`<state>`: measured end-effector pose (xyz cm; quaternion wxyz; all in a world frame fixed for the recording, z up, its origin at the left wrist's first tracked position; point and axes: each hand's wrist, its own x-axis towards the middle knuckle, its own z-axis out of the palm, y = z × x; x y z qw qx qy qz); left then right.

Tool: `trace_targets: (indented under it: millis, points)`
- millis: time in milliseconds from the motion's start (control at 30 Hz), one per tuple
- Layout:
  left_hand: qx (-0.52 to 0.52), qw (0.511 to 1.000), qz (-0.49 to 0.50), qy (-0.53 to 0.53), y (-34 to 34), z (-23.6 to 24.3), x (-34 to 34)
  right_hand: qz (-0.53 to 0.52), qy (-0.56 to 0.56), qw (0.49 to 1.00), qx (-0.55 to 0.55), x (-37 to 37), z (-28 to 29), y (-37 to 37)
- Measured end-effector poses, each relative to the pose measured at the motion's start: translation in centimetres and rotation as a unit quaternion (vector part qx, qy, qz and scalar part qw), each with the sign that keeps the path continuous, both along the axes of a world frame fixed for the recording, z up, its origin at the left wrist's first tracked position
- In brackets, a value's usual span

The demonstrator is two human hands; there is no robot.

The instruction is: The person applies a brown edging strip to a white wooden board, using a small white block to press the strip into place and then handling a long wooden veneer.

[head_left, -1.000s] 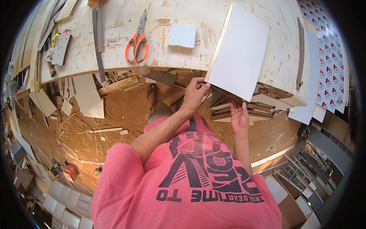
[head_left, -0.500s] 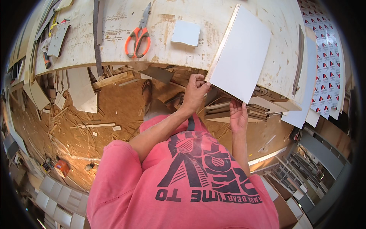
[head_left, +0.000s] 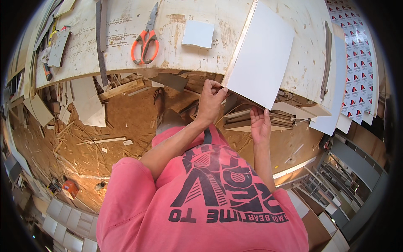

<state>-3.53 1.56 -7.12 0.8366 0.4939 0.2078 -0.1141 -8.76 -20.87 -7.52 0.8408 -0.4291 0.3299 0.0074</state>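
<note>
A white rectangular board (head_left: 262, 54) lies on the worktable, its near end jutting past the front edge. Along its left side runs a pale, bare-looking edge (head_left: 240, 40). My left hand (head_left: 211, 103) is closed in a pinch at the board's near left corner; a small dark bit shows by the fingertips. At the near right corner my right hand (head_left: 260, 126) is turned palm up, fingertips under the board and thumb against its edge. Left of the board lie a small white square piece (head_left: 198, 34) and orange-handled scissors (head_left: 145, 47).
The worktable (head_left: 121, 54) has a curved-looking front edge. Long dark strips (head_left: 101, 50) lie at its left, near a hammer-like tool (head_left: 47, 72). Stacked boards (head_left: 256, 121) sit below the table. Offcuts (head_left: 90, 98) litter the floor. A printed sheet (head_left: 357, 67) stands at right.
The whole view has shifted slightly, so the table and things on it appear a little further left. Both hands keep their places at the board's near corners.
</note>
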Motion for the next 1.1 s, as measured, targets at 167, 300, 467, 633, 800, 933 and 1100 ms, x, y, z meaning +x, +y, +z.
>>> trace_targets:
  millis: [167, 300, 467, 633, 800, 933, 1100]
  points:
    - [-0.007, 1.0, 0.014, -0.008, -0.5, -0.9, -0.2, 0.001, -0.003, 1.0, -0.006, 0.1, 0.1, 0.1]
    - [-0.007, 1.0, 0.019, -0.003, -0.5, -0.6, -0.3, -0.003, 0.001, 1.0, -0.01, 0.1, 0.2, 0.2]
    - [-0.025, 0.999, 0.033, -0.012, -0.9, -1.5, -0.5, -0.003, 0.001, 1.0, -0.006, 0.1, 0.0, 0.1]
    - [-0.008, 1.0, 0.027, -0.012, -0.8, -1.3, -0.5, 0.008, -0.012, 1.0, -0.007, 0.0, -0.1, -0.2]
    - [-0.001, 1.0, 0.018, -0.007, -0.6, -1.0, -0.4, 0.006, -0.011, 1.0, -0.007, 0.1, -0.1, -0.2]
    - [-0.027, 0.999, 0.019, -0.008, -0.5, -1.0, -0.3, 0.005, -0.019, 1.0, -0.005, 0.2, -0.2, 0.0]
    - [-0.059, 0.998, -0.001, -0.01, 0.0, -1.5, -0.4, -0.003, -0.013, 1.0, -0.005, 0.3, 0.0, 0.2]
